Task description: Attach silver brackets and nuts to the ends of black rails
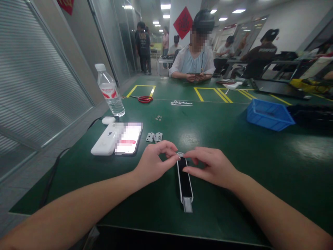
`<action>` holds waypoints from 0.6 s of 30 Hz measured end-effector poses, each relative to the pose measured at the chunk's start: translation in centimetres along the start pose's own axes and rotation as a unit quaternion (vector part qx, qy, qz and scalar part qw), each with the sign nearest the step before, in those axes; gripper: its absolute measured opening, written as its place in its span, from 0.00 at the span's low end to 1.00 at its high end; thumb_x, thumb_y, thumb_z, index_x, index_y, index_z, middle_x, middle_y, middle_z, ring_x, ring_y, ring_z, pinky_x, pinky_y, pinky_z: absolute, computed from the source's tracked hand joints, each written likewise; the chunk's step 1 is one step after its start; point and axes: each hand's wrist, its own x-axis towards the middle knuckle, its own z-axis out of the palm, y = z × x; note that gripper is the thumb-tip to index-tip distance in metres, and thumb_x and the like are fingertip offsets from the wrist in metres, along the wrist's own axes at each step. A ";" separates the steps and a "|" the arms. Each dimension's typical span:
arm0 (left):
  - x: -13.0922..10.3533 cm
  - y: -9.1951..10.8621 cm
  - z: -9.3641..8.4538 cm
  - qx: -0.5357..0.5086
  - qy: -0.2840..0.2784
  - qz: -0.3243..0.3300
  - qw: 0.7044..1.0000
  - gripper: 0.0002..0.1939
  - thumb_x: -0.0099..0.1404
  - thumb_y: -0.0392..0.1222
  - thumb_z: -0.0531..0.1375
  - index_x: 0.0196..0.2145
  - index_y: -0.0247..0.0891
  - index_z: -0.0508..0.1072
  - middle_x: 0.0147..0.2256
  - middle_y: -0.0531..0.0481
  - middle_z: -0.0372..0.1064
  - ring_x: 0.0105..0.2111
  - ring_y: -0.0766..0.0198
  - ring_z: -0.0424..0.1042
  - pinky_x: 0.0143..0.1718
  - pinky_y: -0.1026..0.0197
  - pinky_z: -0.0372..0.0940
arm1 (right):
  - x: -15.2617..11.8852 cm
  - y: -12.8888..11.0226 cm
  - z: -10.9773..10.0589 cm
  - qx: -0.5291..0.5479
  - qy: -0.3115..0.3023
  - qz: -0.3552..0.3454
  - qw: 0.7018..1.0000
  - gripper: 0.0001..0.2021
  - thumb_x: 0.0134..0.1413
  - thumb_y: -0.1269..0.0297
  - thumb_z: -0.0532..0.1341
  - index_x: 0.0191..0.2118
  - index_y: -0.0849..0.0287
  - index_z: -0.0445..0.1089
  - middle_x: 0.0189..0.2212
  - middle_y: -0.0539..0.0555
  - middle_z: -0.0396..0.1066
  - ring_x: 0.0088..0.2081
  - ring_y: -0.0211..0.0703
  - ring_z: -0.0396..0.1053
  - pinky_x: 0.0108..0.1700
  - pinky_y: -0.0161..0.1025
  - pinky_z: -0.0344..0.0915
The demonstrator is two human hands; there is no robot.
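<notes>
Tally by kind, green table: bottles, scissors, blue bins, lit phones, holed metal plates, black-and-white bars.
Water bottle: 1
Red-handled scissors: 1
Blue plastic bin: 1
Lit smartphone: 1
Holed metal plates: 2
Black-and-white bar: 1
Total: 7

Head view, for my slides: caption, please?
Left hand and right hand at a slim black device on a green table.

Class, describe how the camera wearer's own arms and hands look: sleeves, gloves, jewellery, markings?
The left hand and right hand are ungloved, with slender fingers. The left forearm and right forearm taper to the wrists, with no sleeve, watch, bracelet or cable visible. No rings or markings can be made out; nail detail is too small to tell.
</notes>
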 end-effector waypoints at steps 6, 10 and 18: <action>-0.4 0.5 0.6 -0.080 -0.029 -0.010 0.996 0.05 0.59 0.37 0.61 0.34 0.36 0.70 0.26 0.52 0.76 0.26 0.65 0.75 0.32 0.62 0.69 | 0.0 -1.0 1.0 -0.013 0.046 -0.016 0.999 0.12 0.64 0.59 0.56 0.37 0.60 0.73 0.21 0.49 0.66 0.23 0.34 0.63 0.26 0.31 0.58; -0.4 0.4 0.8 -0.080 -0.026 -0.017 0.996 0.05 0.59 0.38 0.62 0.33 0.37 0.70 0.24 0.53 0.76 0.26 0.64 0.75 0.35 0.59 0.70 | 0.0 -1.0 1.2 -0.018 0.062 -0.011 0.998 0.12 0.63 0.60 0.57 0.35 0.60 0.73 0.20 0.48 0.66 0.21 0.33 0.63 0.26 0.31 0.58; -0.5 0.6 0.6 -0.089 -0.031 -0.024 0.995 0.05 0.59 0.38 0.62 0.33 0.37 0.69 0.25 0.53 0.76 0.27 0.64 0.75 0.38 0.57 0.69 | 0.2 -1.5 0.9 -0.047 0.070 -0.029 0.996 0.09 0.61 0.68 0.55 0.34 0.60 0.73 0.21 0.50 0.69 0.22 0.33 0.64 0.25 0.32 0.58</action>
